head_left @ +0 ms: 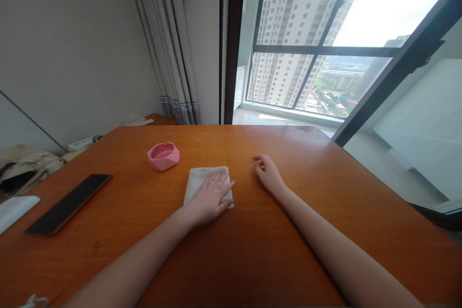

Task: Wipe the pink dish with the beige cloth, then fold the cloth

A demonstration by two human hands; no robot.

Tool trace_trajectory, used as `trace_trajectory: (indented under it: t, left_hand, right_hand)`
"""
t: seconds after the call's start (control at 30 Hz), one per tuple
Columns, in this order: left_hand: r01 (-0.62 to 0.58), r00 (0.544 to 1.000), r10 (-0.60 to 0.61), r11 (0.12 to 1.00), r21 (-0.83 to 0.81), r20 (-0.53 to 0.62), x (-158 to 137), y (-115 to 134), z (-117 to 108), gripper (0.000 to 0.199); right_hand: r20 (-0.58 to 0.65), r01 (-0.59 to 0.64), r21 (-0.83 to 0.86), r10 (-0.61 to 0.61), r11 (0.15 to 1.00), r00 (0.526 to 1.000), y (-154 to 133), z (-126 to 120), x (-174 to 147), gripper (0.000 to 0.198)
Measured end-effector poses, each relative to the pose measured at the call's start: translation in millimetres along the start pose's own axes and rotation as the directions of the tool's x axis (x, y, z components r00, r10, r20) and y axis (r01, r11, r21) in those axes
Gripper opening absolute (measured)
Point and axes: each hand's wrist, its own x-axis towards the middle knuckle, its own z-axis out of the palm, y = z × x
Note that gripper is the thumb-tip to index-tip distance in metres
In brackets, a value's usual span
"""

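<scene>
My left hand (209, 199) lies flat, fingers spread, on a folded white cloth (198, 180) near the middle of the wooden table (249, 255). The palm covers the cloth's lower right part, and its far edge and left side show. To the right, apart from the cloth, my right hand (267, 172) rests on the tabletop. Its fingers are loosely bent with a gap between them, and nothing is seen in it. A pink angular ashtray (163, 156) stands beyond the cloth, to the left.
A long black slab (70, 204) lies at the table's left. Nearer the left edge are a white object (16, 209) and a white cord (34, 301). A power strip (83, 143) and crumpled fabric (32, 166) sit past that edge. A curtain (168, 43) and windows are behind the table.
</scene>
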Motion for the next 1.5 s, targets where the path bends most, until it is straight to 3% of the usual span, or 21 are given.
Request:
trace_trajectory:
  t: [0.1, 0.2, 0.3, 0.43, 0.6, 0.7, 0.8, 0.87, 0.93, 1.07, 1.27, 1.37, 1.5]
  left_hand:
    - [0.006, 0.999, -0.005, 1.000, -0.025, 0.035, -19, -19, -10, 0.053]
    - [0.068, 0.997, -0.070, 0.993, -0.095, -0.020, -46, -30, -23, 0.043]
    - [0.202, 0.967, -0.223, 0.966, -0.161, -0.122, -75, -45, -35, 0.043]
    - [0.356, 0.910, -0.365, 0.931, -0.080, -0.197, -105, -78, -41, 0.034]
    - [0.497, 0.828, -0.472, 0.868, 0.009, -0.303, -118, -116, -39, 0.028]
    - [0.502, 0.830, -0.466, 0.863, 0.048, -0.308, -114, -116, -42, 0.024]
    - [0.474, 0.829, -0.391, 0.870, 0.133, -0.399, -101, -93, -49, 0.021]
    - [0.369, 0.862, -0.259, 0.910, 0.190, -0.436, -84, -70, -52, 0.018]
    - [0.181, 0.923, -0.103, 0.966, 0.184, -0.370, -58, -46, -49, 0.016]
    - [0.087, 0.937, -0.042, 0.989, 0.117, -0.347, 11, -14, -23, 0.021]
    - [0.003, 0.969, -0.022, 0.997, -0.075, -0.248, 90, -7, 6, 0.021]
    - [-0.014, 0.974, -0.009, 0.995, -0.099, -0.226, 100, -10, 9, 0.023]
    - [-0.045, 0.978, 0.019, 0.992, -0.121, -0.208, 94, -13, 10, 0.024]
  right_hand:
    - [0.095, 0.017, -0.119, -0.005, 0.993, 0.995, 10, 3, 4, 0.024]
    - [0.167, 0.096, -0.200, -0.062, 0.975, 0.984, 6, 7, 2, 0.023]
    - [0.164, 0.117, -0.257, -0.076, 0.959, 0.983, 1, 11, -1, 0.025]
    - [0.122, 0.112, -0.311, -0.077, 0.944, 0.990, -2, 16, -3, 0.028]
    - [0.151, 0.122, -0.345, -0.073, 0.931, 0.986, -3, 16, -2, 0.024]
    - [0.151, 0.131, -0.368, -0.079, 0.920, 0.985, -4, 14, -3, 0.022]
    - [0.160, 0.183, -0.412, -0.127, 0.893, 0.979, -14, 16, -6, 0.021]
    - [0.224, 0.287, -0.401, -0.210, 0.870, 0.952, -26, 21, -9, 0.022]
    - [0.293, 0.390, -0.344, -0.297, 0.854, 0.909, -41, 28, -11, 0.026]
    - [0.296, 0.431, -0.195, -0.366, 0.881, 0.882, -57, 43, -10, 0.042]
    - [0.193, 0.275, -0.056, -0.260, 0.960, 0.946, -36, 44, 2, 0.054]
    - [0.173, 0.186, -0.040, -0.176, 0.982, 0.969, -27, 44, 7, 0.045]
    - [0.241, 0.241, -0.029, -0.227, 0.970, 0.944, -26, 43, 6, 0.039]
